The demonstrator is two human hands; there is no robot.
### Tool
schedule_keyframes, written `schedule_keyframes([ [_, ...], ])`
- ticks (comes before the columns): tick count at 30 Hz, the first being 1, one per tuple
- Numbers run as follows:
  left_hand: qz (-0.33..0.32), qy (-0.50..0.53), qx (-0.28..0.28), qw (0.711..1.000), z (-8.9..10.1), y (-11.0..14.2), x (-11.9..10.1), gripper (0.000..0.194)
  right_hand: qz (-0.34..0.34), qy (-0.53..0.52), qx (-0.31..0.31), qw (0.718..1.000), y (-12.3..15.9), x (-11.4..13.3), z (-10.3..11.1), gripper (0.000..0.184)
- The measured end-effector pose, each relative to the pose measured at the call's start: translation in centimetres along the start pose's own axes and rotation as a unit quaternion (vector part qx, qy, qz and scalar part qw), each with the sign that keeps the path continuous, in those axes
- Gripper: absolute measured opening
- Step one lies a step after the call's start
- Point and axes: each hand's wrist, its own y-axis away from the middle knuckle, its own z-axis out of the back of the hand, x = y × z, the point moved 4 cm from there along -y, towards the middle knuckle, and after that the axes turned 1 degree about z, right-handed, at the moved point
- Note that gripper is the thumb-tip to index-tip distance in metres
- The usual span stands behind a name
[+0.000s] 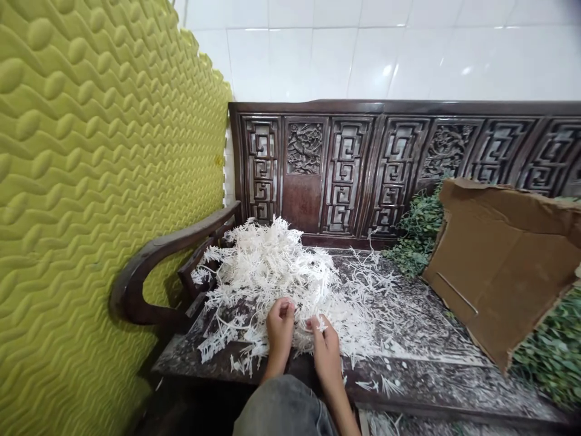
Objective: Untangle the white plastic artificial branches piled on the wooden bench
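A heap of white, branching plastic-looking sprigs (272,266) spreads over the left part of a dark wooden bench seat (436,327). At its front edge, my left hand (280,330) is closed, thumb and fingertips pinched together. What lies between those fingertips is too small to make out against the white heap. A short way to the right, my right hand (327,351) is also closed, pinching a small white sprig piece (321,324) that shows at the thumb and fingers. Both hands are just above my knee (284,409), a little apart from each other.
A torn brown cardboard piece (503,266) leans over green artificial foliage (554,351) at the right. Loose white bits (381,384) litter the seat. The bench has a curved armrest (136,278) and carved back (302,200). A yellow textured foam mat (91,181) stands at the left.
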Motion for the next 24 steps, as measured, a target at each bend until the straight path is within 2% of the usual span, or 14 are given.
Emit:
schedule_keyframes([
  [2,0.008,0.031,0.027,0.999,0.1,0.2,0.0,0.041,0.015,-0.021,0.016,1.0,-0.2,0.7,-0.2,0.036],
  [4,0.03,0.061,0.052,0.996,0.2,0.5,-0.2,0.049,0.025,-0.035,0.016,0.999,-0.5,0.8,-0.2,0.034],
  [7,0.044,0.073,0.125,0.988,-0.1,0.9,-0.8,0.045,0.03,-0.044,0.001,0.999,-0.6,0.0,-0.3,0.029],
  [9,0.021,0.043,0.187,0.981,-0.6,1.2,-1.3,0.037,0.027,-0.039,-0.016,0.999,-0.5,-1.1,-0.3,0.034],
  [11,-0.004,0.007,0.214,0.977,-0.8,1.4,-1.5,0.031,0.02,-0.025,-0.035,0.999,-0.4,-2.0,-0.4,0.041],
  [14,-0.017,-0.016,0.188,0.982,-0.7,1.2,-1.2,0.031,0.026,0.001,-0.047,0.999,-0.1,-2.1,-0.6,0.044],
  [20,0.013,-0.005,0.103,0.995,-0.5,1.1,0.2,0.034,0.101,0.057,-0.017,0.993,0.2,0.9,-0.7,0.046],
  [24,0.029,0.008,0.036,0.999,0.2,0.3,1.1,0.034,0.124,0.069,-0.031,0.989,1.3,1.3,-0.5,0.046],
])
